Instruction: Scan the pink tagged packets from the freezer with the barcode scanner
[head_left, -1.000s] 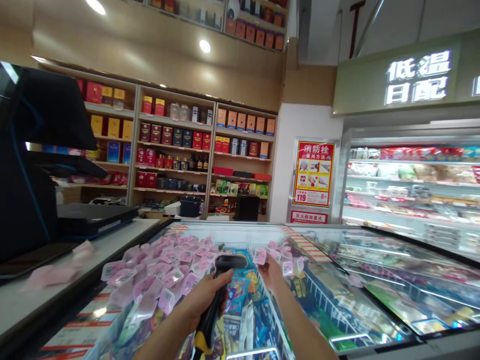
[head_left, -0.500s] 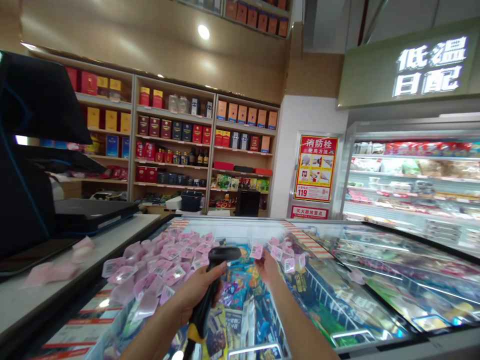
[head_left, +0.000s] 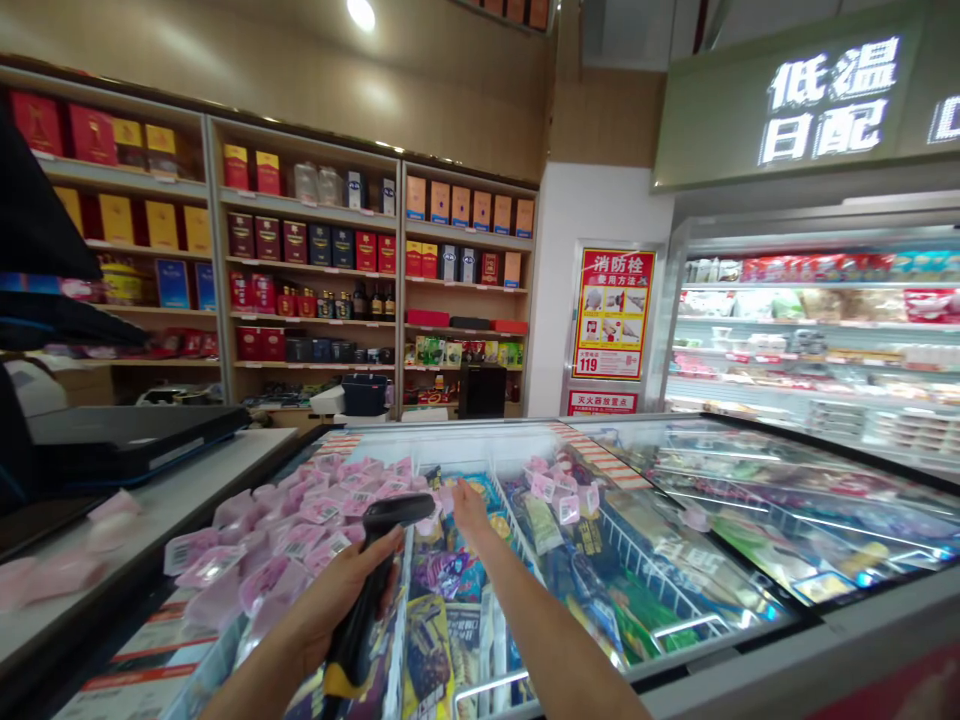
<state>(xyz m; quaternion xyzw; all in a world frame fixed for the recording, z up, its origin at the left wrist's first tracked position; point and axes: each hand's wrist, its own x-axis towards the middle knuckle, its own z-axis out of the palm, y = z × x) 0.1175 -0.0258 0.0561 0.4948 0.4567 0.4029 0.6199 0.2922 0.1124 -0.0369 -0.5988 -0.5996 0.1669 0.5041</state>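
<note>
My left hand [head_left: 341, 585] is closed around the handle of a black and yellow barcode scanner [head_left: 367, 580], its head pointing right above the freezer. My right hand [head_left: 471, 515] is closed on a small pink plastic cup [head_left: 447, 497], which is partly hidden by the fingers and sits just past the scanner's head. A large heap of similar pink cups [head_left: 300, 525], many with barcode labels, lies on the freezer glass to the left. Right of my right hand is a smaller group of pink cups [head_left: 566, 490].
The glass-topped chest freezer [head_left: 465, 432] holds bagged frozen goods in wire baskets. On the left a counter [head_left: 217, 485] carries a dark device [head_left: 127, 440] and a few pink cups [head_left: 56, 580]. Shelves of boxes [head_left: 315, 240] and a lit refrigerated case [head_left: 817, 340] stand behind.
My right hand has carried the pink cup leftward, from near the smaller group to close beside the scanner's head. The camera view has turned slightly right and down.
</note>
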